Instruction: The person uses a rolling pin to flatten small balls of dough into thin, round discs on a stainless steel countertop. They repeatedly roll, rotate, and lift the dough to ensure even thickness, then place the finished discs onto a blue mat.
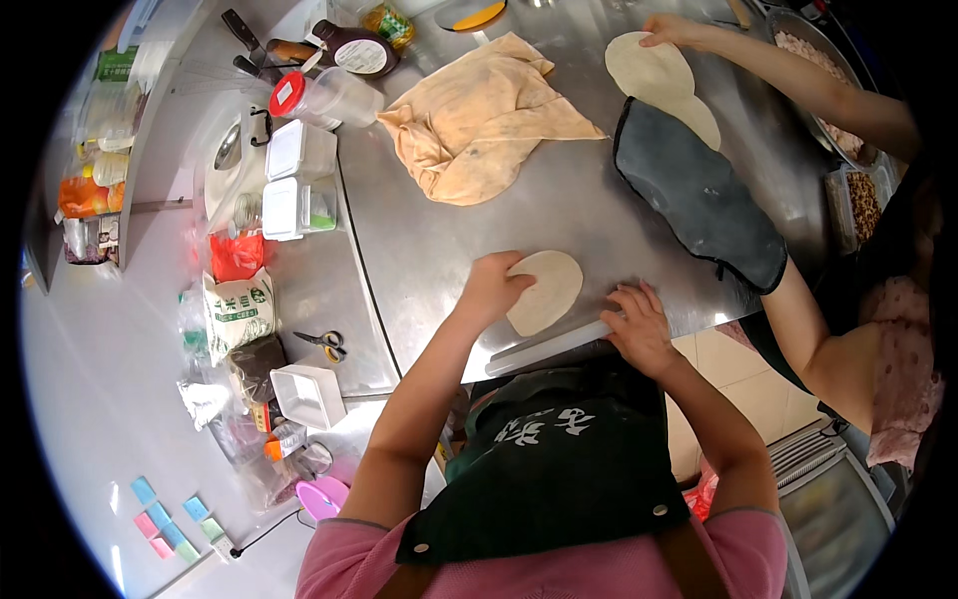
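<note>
A flat piece of pale dough (548,290), rounded on one side, lies on the steel worktop in front of me. My left hand (495,290) pinches its left edge between thumb and fingers. Nearer my body, a white rolling pin (550,349) lies at a slant along the table's front edge. At the pin's right end is my right hand (640,329), its thumb and palm on the pin and its fingers spread forward. That hand hides the end of the pin. The dough and the pin are a small gap apart.
A crumpled peach cloth (486,123) lies farther back. At right, a co-worker's hand (670,31) holds one of two dough rounds (650,66); a dark sleeve cover (696,191) overlaps the other. Scissors (326,344), lidded tubs (299,150) and a white container (307,397) stand left.
</note>
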Demonstrator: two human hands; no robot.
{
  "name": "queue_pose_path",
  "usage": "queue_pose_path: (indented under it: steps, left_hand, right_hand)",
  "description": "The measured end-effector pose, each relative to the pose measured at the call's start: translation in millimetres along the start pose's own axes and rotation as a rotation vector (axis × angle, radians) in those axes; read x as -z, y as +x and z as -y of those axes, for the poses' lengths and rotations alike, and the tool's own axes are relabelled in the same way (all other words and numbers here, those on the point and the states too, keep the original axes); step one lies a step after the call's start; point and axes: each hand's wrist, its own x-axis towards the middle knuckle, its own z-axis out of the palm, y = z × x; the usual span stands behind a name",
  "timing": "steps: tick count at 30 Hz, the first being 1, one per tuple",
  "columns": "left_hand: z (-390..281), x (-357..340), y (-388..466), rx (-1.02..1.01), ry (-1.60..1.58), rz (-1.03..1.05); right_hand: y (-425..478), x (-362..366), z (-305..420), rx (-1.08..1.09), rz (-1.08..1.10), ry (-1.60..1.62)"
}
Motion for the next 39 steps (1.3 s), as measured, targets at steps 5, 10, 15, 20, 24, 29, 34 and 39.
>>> queue_pose_path:
  steps: [5,10,15,20,24,29,34,39]
  left_hand:
    - [58.0,-6.0,9.2,0.105,0.082,0.052]
    - [63.0,-6.0,8.6,0.158,-0.093,0.102]
    - [68.8,-14.4,14.0,0.192,-0.457,0.033]
    - [61.4,-7.5,29.3,0.211,-0.28,0.136]
    - [48.7,-6.8,35.6,0.181,-0.011,0.173]
    - [38.4,-22.5,19.0,-0.019,0.278,-0.004]
    - [47.1,-29.5,-2.4,-0.082,0.242,-0.133]
    - [68.2,-15.8,16.8,0.051,-0.312,0.058]
  right_hand:
    - [38.1,13.8,2.7,0.052,-0.012,0.027]
    - [82.2,-8.5,10.5,-0.028,-0.061,0.049]
    - [67.4,-37.7,20.2,-0.145,-0.1,-0.114]
    - [110.8,-33.9,17.8,-0.175,-0.118,-0.155]
    - [68.7,-35.1,15.9,-0.082,-0.122,-0.12]
    - [4.1,-24.5,18.3,-0.019,-0.022,-0.13]
    - [2.7,-24.1,11.1,0.011,0.004,-0.135]
    - [2.6,-13.8,13.9,0.002,-0.034,-0.171]
